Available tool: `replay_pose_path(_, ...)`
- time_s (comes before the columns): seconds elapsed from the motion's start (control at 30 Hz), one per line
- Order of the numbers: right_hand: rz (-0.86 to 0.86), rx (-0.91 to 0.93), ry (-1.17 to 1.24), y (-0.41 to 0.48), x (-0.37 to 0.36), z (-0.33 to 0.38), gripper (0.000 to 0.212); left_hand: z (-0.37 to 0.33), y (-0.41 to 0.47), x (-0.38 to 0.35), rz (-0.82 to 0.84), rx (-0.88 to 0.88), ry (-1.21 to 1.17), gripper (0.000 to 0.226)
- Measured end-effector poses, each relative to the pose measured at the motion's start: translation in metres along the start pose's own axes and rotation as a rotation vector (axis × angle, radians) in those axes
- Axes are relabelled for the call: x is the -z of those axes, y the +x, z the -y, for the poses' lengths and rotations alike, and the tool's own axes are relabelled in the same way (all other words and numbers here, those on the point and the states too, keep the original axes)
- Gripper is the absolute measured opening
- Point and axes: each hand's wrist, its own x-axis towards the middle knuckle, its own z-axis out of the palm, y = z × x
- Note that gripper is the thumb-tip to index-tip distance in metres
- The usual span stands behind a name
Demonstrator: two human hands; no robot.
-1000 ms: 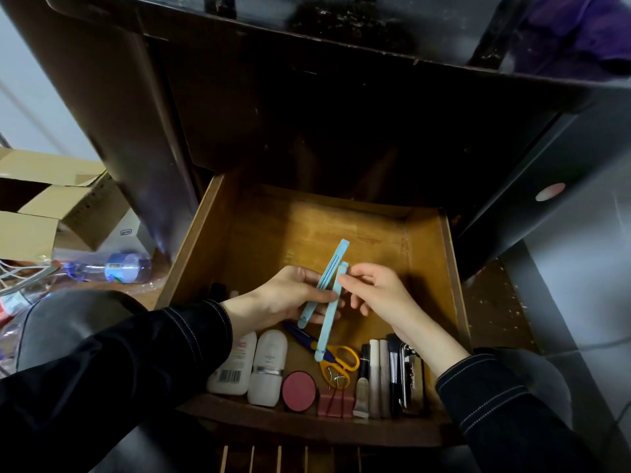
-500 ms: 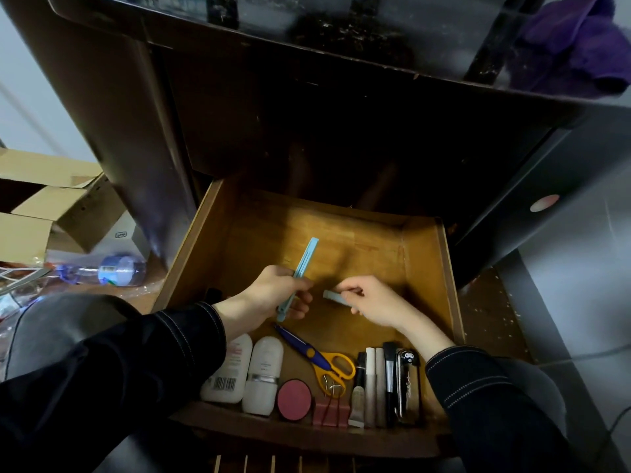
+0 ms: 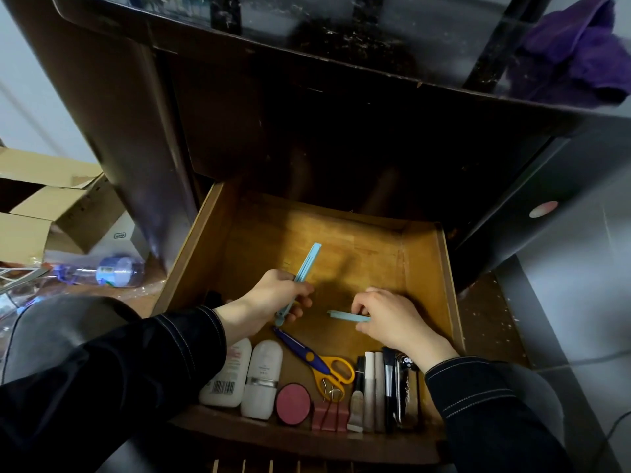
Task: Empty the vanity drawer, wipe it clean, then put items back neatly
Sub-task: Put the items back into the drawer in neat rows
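Observation:
The wooden vanity drawer stands pulled out below me. My left hand grips a light blue clip that points up and away. My right hand pinches a second light blue clip, held flat just above the drawer floor. Along the front of the drawer lie two white bottles, a pink round compact, blue and yellow scissors, pink binder clips and a row of several makeup sticks and brushes.
The dark vanity body overhangs the drawer. A purple cloth lies on its top at the right. Cardboard boxes and a plastic bottle sit on the floor to the left.
The two blue clips were held together a second ago. My hands have drawn apart, each with one clip, and my right hand has lowered its clip towards the drawer floor.

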Motion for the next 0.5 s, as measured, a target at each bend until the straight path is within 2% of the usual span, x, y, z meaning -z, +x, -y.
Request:
replay_pose_path(0.07, 0.007, -0.006, -0.026, -0.0011, 0.0013, 0.0003, 0.015, 0.0006, 0.0002, -0.0001, 0.004, -0.001, 0.003, 0.019)
replay_pose_path(0.3, -0.039, 0.067, -0.092, -0.0003, 0.0019, 0.0014, 0.025, -0.0003, 0.0002, -0.0003, 0.002, 0.017, 0.002, 0.019)
replay_pose_path(0.5, -0.114, 0.010, -0.081, -0.0004, 0.0048, 0.0002, 0.024, -0.0026, -0.0008, -0.0009, 0.001, 0.023, 0.001, 0.021)
